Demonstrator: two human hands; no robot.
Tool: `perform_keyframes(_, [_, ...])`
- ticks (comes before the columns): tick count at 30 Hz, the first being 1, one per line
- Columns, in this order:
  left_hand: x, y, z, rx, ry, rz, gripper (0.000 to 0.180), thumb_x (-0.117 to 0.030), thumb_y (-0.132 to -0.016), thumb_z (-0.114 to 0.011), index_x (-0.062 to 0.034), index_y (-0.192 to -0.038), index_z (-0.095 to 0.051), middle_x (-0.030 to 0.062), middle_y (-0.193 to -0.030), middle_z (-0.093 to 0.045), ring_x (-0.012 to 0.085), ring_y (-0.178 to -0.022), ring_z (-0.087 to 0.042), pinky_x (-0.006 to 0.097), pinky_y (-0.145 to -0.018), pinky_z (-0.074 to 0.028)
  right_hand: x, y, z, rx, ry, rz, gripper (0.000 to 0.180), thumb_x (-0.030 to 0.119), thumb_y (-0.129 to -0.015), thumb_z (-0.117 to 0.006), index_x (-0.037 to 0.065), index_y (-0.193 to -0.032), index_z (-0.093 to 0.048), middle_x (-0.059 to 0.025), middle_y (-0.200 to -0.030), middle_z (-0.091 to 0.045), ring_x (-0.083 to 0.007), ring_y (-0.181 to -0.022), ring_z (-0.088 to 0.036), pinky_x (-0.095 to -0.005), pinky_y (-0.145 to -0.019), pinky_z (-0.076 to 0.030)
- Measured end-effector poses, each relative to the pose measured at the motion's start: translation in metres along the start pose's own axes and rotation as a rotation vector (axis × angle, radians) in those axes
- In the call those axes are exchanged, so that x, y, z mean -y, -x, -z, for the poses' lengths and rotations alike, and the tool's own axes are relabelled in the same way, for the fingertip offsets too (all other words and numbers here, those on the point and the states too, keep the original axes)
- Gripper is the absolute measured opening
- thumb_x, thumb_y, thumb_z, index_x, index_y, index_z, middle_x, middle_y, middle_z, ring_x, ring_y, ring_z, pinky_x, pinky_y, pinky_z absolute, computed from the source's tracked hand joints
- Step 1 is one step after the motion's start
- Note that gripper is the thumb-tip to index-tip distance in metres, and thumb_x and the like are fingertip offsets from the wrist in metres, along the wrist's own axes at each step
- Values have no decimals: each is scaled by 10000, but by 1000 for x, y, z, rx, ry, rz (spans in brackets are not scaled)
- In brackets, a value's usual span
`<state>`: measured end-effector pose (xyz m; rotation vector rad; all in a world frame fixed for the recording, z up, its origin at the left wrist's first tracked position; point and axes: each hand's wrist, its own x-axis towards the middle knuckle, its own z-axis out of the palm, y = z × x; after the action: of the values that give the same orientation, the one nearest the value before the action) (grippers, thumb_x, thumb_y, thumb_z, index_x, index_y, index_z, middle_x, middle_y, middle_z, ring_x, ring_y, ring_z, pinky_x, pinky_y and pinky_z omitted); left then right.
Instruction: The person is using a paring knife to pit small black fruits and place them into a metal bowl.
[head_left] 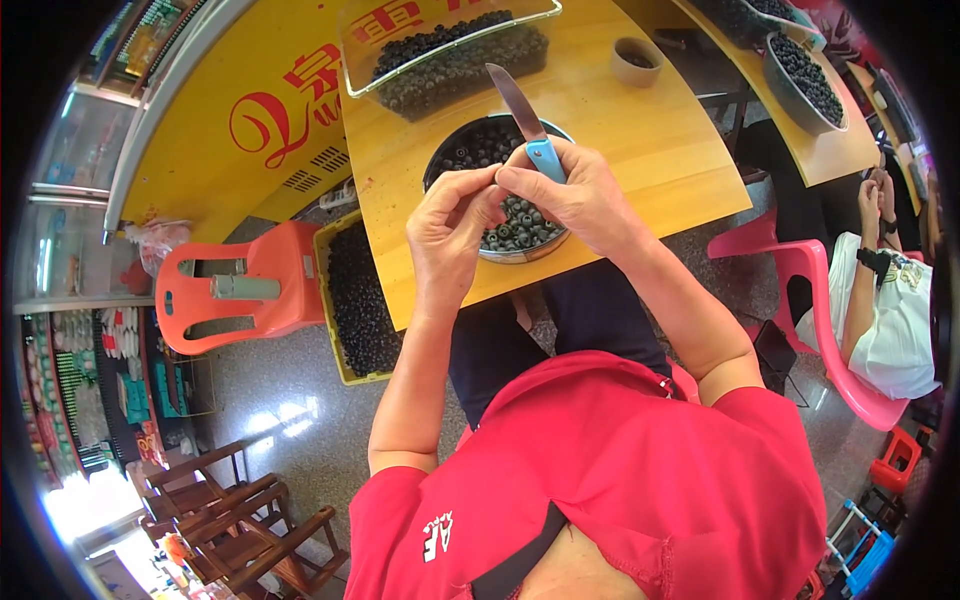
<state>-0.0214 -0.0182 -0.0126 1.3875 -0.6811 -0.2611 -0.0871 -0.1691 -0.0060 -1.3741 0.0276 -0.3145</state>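
An orange chair [290,280] and wooden chairs [277,550] stand left.

The left forearm [412,390], bare, runs from its bent elbow [404,455] almost straight toward the far side, leaning slightly right, and the left hand [450,225] turns its curled fingers inward to the right, with thumb and index finger drawn close together. The right forearm [685,305], also bare, slants from its bent elbow on the near right toward the far left, bringing the right hand [590,200] beside the left one. Its fingers curl in a closed grip, partly hidden, while its thumb [530,184] stretches left, the tip meeting the left fingertips.
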Motion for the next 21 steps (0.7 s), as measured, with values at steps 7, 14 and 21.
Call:
perform_keyframes(7, [6,-3,0,15,77,8,201,-1,-890,-621,14,-1088,-654,56,-933,-627,93,-731,-583,203,-641,-468,4,-1,5,-19,-214,-172,184,218,-918,-636,36,-939,-652,66,-644,-519,-1,-513,-400,-174,-452,-272])
perform_keyframes(14, [17,-5,-4,-60,219,114,183,-31,-894,-633,14,-1070,-651,48,-909,-635,91,-720,-574,206,-637,-460,-4,-4,11,-17,-51,-61,171,203,-920,-631,35,-938,-655,51,-685,-523,-5,-573,-426,-176,-494,-318])
perform_keyframes(21, [19,-9,-5,-8,183,96,196,-17,-891,-629,17,-1084,-641,38,-928,-613,92,-745,-578,206,-654,-468,-6,-4,18,-38,209,24,212,233,-919,-634,22,-892,-648,23,-773,-591,-35,-706,-511,-209,-617,-425])
